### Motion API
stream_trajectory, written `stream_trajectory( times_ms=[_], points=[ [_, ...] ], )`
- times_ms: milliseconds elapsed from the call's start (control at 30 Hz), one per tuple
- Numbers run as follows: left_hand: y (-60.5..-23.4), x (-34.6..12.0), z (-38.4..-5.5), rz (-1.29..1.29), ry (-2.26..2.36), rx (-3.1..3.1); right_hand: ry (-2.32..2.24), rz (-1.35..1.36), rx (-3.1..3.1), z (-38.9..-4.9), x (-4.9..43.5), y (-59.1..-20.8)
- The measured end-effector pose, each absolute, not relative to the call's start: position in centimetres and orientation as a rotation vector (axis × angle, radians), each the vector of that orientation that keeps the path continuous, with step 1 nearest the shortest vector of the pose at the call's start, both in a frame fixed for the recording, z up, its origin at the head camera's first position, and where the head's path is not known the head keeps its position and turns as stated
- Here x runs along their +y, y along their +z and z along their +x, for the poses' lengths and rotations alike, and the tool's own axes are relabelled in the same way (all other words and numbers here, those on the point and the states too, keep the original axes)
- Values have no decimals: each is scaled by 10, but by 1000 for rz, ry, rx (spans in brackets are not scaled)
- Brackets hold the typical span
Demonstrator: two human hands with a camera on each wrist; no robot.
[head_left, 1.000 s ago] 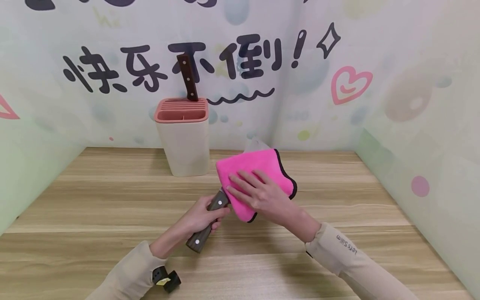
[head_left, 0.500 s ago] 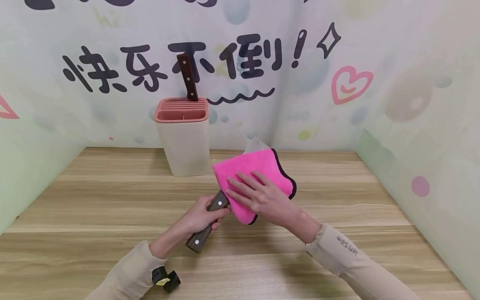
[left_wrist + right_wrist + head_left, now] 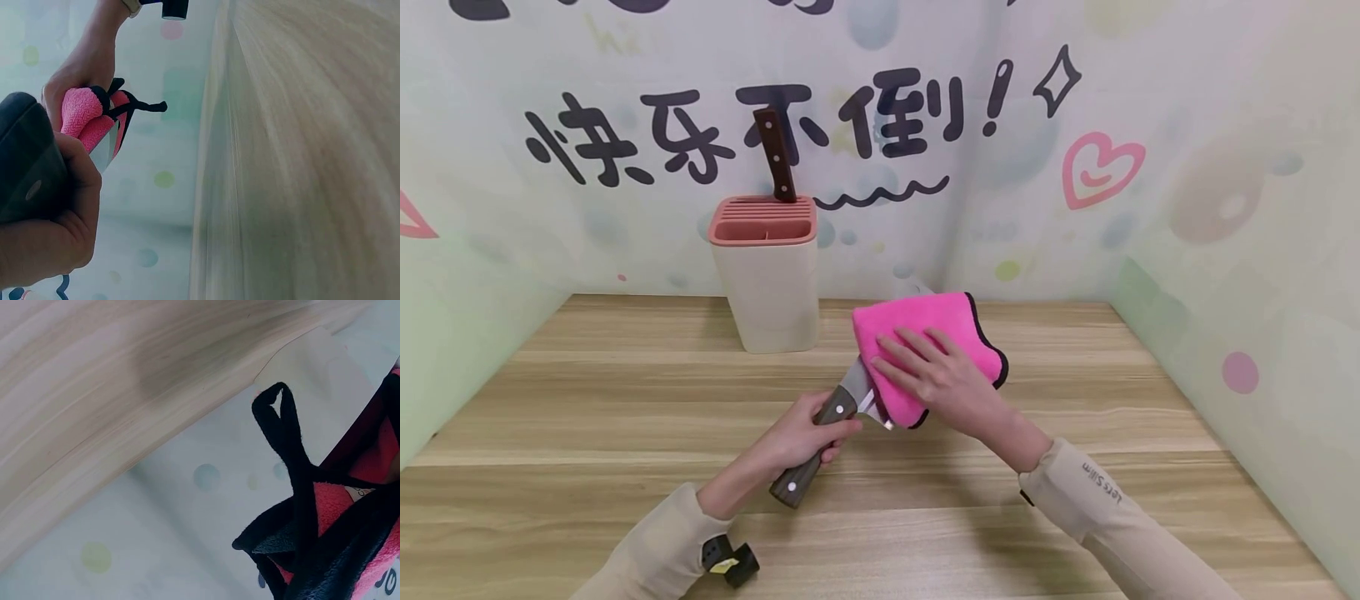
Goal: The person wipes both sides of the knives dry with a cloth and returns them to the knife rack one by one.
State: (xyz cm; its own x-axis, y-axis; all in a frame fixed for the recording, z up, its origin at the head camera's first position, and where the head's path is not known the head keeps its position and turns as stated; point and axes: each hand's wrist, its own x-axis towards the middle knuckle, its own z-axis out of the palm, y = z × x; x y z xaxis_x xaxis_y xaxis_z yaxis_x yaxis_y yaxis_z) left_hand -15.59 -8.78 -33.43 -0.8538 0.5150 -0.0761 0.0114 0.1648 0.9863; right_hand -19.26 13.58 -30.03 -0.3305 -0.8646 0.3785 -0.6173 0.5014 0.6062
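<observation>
My left hand (image 3: 808,433) grips the dark wooden handle of a cleaver (image 3: 801,482), with the blade pointing up and to the right over the table. A pink cloth (image 3: 913,312) with black edging covers most of the blade, leaving bare metal near the handle and a bit at the far end. On top of the cloth lie the fingers of my right hand (image 3: 940,383); its thumb is hidden underneath. In the left wrist view the cloth (image 3: 81,111) is folded around the blade. The right wrist view shows its black edging and a loop (image 3: 281,425).
A white knife block (image 3: 767,292) with a pink slotted top stands at the back left of the wooden table (image 3: 625,417). One brown-handled knife (image 3: 777,157) is upright in it. Printed walls close off the back and sides.
The right hand and cloth first slid slightly toward the handle, then up and right along the blade, baring metal beside the handle. The left hand has barely moved.
</observation>
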Motion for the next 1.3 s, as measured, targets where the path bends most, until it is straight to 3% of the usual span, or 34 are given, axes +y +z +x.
stream_trajectory(
  times_ms=[833,1300],
  points=[
    [-336,-94,-154,508,1730,2033,-251,907,-2358,-213,161,-298],
    [-336,-93,-153,488,1726,2036,-319,887,-2328,-210,159,-298]
  ],
)
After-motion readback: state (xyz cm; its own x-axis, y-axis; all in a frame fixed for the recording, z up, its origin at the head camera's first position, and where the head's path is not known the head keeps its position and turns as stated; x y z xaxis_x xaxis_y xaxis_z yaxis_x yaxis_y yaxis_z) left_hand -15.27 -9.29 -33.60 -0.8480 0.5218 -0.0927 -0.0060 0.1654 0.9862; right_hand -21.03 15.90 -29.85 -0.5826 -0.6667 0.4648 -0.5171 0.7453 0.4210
